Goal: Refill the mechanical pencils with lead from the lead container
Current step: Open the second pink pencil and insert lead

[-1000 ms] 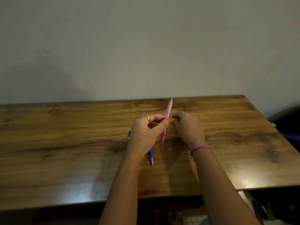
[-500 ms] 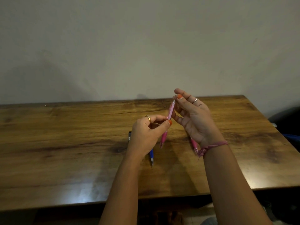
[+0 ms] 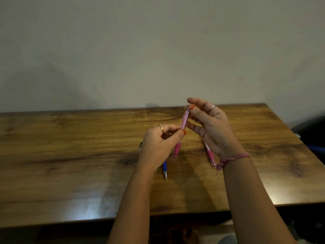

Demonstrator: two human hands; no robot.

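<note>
My left hand pinches a pink mechanical pencil at mid-barrel, holding it nearly upright above the table with its tip down. My right hand is raised beside it, thumb and forefinger pinching the pencil's top end, the other fingers spread. A second pink pencil lies on the table under my right wrist. A blue pencil lies below my left hand, mostly hidden. A dark object peeks out left of my left hand. I cannot make out the lead container.
The wooden table runs to a plain wall at the back. A dark object with a blue part sits beyond the table's right edge.
My right hand rose from beside the pencil's middle to its top end and opened its fingers. The second pink pencil came into sight. My left hand stayed put.
</note>
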